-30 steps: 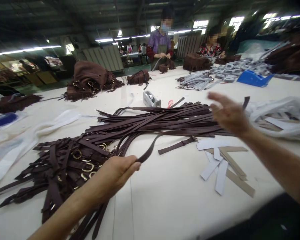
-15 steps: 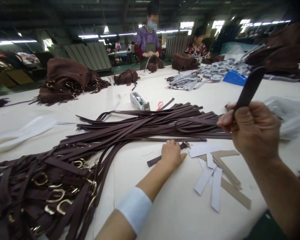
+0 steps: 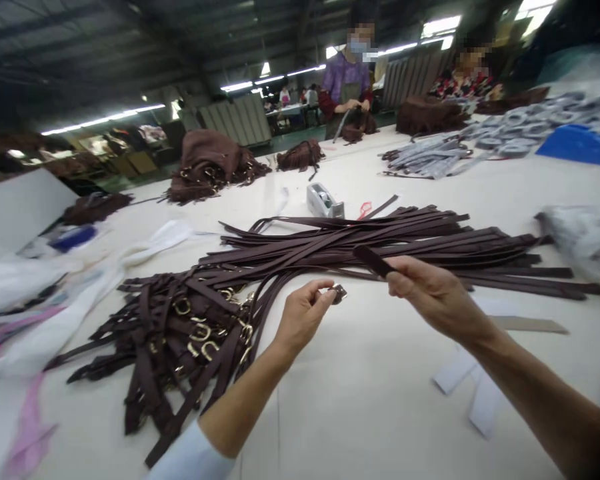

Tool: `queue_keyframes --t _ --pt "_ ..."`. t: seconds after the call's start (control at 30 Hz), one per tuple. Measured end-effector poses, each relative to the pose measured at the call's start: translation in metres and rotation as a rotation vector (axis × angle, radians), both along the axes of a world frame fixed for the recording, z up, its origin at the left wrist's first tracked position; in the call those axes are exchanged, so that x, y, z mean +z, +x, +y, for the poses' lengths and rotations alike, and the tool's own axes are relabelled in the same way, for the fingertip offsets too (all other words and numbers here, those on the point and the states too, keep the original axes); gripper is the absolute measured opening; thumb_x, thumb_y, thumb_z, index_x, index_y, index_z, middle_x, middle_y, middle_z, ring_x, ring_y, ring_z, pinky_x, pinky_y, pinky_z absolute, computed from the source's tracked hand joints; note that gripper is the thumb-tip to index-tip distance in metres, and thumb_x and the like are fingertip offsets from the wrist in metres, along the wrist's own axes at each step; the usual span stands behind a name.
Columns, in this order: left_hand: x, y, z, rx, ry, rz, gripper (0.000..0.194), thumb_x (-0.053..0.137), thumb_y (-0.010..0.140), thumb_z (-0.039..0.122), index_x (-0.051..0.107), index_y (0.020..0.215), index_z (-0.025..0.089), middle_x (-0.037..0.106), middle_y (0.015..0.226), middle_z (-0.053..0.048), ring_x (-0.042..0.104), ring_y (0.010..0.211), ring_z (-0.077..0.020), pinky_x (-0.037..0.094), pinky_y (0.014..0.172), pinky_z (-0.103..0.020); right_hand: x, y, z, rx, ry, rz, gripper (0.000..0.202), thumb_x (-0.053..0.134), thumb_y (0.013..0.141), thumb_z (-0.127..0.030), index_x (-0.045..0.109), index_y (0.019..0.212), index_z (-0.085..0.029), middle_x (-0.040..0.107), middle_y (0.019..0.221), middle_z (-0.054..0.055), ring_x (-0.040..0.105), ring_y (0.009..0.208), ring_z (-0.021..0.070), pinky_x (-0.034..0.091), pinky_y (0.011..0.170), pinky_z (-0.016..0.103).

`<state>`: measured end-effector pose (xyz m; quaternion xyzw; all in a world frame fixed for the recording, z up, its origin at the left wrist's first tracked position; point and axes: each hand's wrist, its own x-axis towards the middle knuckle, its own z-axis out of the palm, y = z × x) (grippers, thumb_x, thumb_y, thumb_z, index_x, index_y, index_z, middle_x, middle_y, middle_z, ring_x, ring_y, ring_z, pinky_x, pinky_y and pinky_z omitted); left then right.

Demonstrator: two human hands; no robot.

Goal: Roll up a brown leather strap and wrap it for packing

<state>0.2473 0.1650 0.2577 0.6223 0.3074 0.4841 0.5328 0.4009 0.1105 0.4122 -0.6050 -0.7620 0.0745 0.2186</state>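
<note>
Holding one buckle point(image 3: 341, 294), one dark strap point(image 3: 373, 261)

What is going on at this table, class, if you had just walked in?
A person's left hand pinches a small piece with a metal buckle, while the right hand grips a dark strap, its end sticking out toward the left. The two hands are apart. Beyond them lie long brown straps; to the left is a heap of straps with gold-coloured rings. White strips lie below the right forearm.
</note>
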Motion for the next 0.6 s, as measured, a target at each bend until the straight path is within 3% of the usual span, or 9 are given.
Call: queue_keyframes --t 0.1,0.2,0.27,0.37,0.5,0.6 --pt "-0.01 -0.045 -0.02 -0.086 -0.159 -0.303 0.032 0.055 0.084 0.04 0.059 0.107 0.018 0.047 0.059 0.005 0.04 0.043 -0.006 0.034 0.041 -0.018 -0.029 -0.036 0.013 0.181 -0.257 0.087 0.024 0.05 0.088 -0.039 0.062 0.087 -0.018 0.059 0.108 0.008 0.054 0.096 0.0197 0.043 0.08 0.03" --pt "-0.022 -0.076 -0.039 -0.147 -0.189 -0.467 0.03 0.06 0.081 0.036 0.057 0.104 0.017 0.055 0.065 0.002 0.052 0.054 -0.0083 0.045 0.053 -0.02 -0.048 -0.069 0.02 0.325 -0.631 0.256 0.032 0.05 0.086 -0.045 0.059 0.081 -0.015 0.061 0.08 0.005 0.055 0.073 0.0151 0.045 0.065 0.027" --pt "-0.029 -0.092 -0.05 -0.164 -0.23 -0.546 0.028 0.06 0.081 0.034 0.055 0.101 0.016 0.059 0.073 0.0 0.057 0.064 -0.0113 0.049 0.062 -0.025 -0.059 -0.091 0.022 0.377 -0.734 0.311 0.033 0.052 0.085 -0.046 0.058 0.078 -0.014 0.056 0.068 0.002 0.051 0.063 0.0121 0.042 0.06 0.024" --pt "-0.038 -0.112 -0.063 -0.07 -0.299 -0.524 0.026 0.064 0.077 0.03 0.054 0.097 0.016 0.061 0.077 0.0 0.058 0.062 -0.0107 0.047 0.056 -0.021 -0.082 -0.123 0.019 0.434 -0.605 0.216 0.028 0.054 0.085 -0.041 0.059 0.077 -0.014 0.056 0.069 0.002 0.05 0.065 0.0124 0.04 0.06 0.024" --pt "-0.046 -0.144 -0.079 0.095 -0.409 -0.537 0.028 0.068 0.073 0.029 0.056 0.094 0.015 0.059 0.072 0.002 0.04 0.04 -0.0014 0.03 0.038 -0.015 -0.103 -0.15 0.016 0.496 -0.353 0.161 0.022 0.052 0.087 -0.036 0.06 0.082 -0.016 0.058 0.083 0.004 0.051 0.073 0.0137 0.04 0.066 0.026" --pt "-0.055 -0.17 -0.091 0.142 -0.455 -0.622 0.031 0.071 0.071 0.028 0.06 0.096 0.015 0.063 0.08 0.0 0.033 0.037 0.0012 0.023 0.033 -0.015 -0.104 -0.148 0.017 0.427 -0.387 0.249 0.026 0.05 0.088 -0.038 0.059 0.079 -0.016 0.053 0.072 0.001 0.047 0.068 0.0123 0.039 0.062 0.024"
